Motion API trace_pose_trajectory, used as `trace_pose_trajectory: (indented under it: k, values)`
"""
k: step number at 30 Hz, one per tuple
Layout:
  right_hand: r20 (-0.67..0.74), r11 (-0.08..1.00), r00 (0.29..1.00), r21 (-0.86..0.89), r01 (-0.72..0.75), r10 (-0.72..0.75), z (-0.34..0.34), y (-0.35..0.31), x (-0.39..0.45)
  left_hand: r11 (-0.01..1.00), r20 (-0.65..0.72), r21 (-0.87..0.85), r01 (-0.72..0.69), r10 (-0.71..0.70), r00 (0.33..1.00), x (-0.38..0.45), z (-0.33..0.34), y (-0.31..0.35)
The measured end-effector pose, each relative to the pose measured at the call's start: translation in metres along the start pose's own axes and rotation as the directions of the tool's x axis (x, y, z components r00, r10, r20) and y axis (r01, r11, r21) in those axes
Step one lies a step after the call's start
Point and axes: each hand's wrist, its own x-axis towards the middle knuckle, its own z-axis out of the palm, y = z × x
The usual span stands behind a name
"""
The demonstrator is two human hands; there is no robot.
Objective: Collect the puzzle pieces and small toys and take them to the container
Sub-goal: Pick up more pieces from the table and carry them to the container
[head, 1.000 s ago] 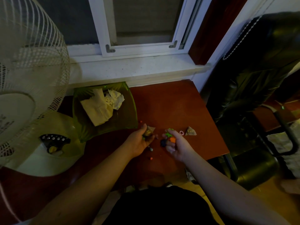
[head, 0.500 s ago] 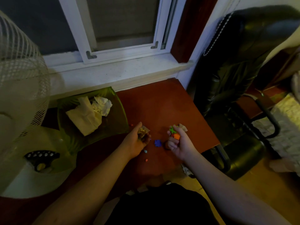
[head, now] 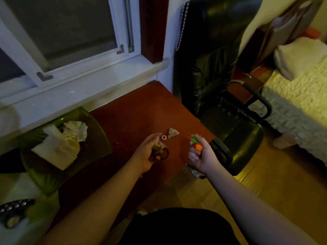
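The left hand [head: 147, 152] curls around a pale piece [head: 159, 146] and covers most of it — its shape cannot be told; a dark ring [head: 165, 154] at the hand's 3 o'clock is half hidden; the right hand [head: 200, 154] holds green and orange toys [head: 196, 143] too small to identify; at 8 o'clock a dark studded object [head: 13, 208] is cut by the frame's edge — blurred.

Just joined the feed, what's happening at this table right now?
A person is clearing small toys off a red table. The right hand holds green and orange pieces; the left hand grips a triangular puzzle piece. A pink ring and another triangular piece still lie on the table.
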Motion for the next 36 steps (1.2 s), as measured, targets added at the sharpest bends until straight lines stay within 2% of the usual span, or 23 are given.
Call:
trace_pose_trajectory:
  k: [9, 14, 20, 25, 32, 36]
  values:
    - [-0.057, 0.995, 0.995, 0.063, 0.083, -0.079, -0.071, -0.052, -0.031, 0.991, 0.154, 0.126, 0.038, -0.058, 0.986, 0.003, 0.092, -0.022]
    - [-0.094, 0.971, 0.99, 0.204, 0.123, -0.106, -0.13, -0.093, -0.054, 0.993, 0.228, -0.008, 0.114, -0.109, 0.968, -0.003, 0.161, -0.046]
    - [-0.115, 0.947, 0.977, 0.248, 0.204, -0.181, -0.205, -0.144, -0.088, 0.987, 0.272, -0.085, 0.135, -0.108, 0.956, -0.005, 0.238, -0.081]
    - [-0.136, 0.916, 0.965, 0.308, 0.258, -0.225, -0.259, -0.177, -0.111, 0.963, 0.333, -0.149, 0.225, -0.165, 0.928, -0.007, 0.294, -0.104]
    - [-0.269, 0.87, 0.914, 0.312, 0.382, -0.305, -0.304, -0.214, -0.141, 0.952, 0.44, -0.079, 0.295, -0.232, 0.868, -0.006, 0.359, -0.117]
    - [-0.31, 0.826, 0.89, 0.357, 0.435, -0.334, -0.325, -0.234, -0.149, 0.948, 0.471, 0.066, 0.31, -0.304, 0.828, 0.017, 0.392, -0.129]
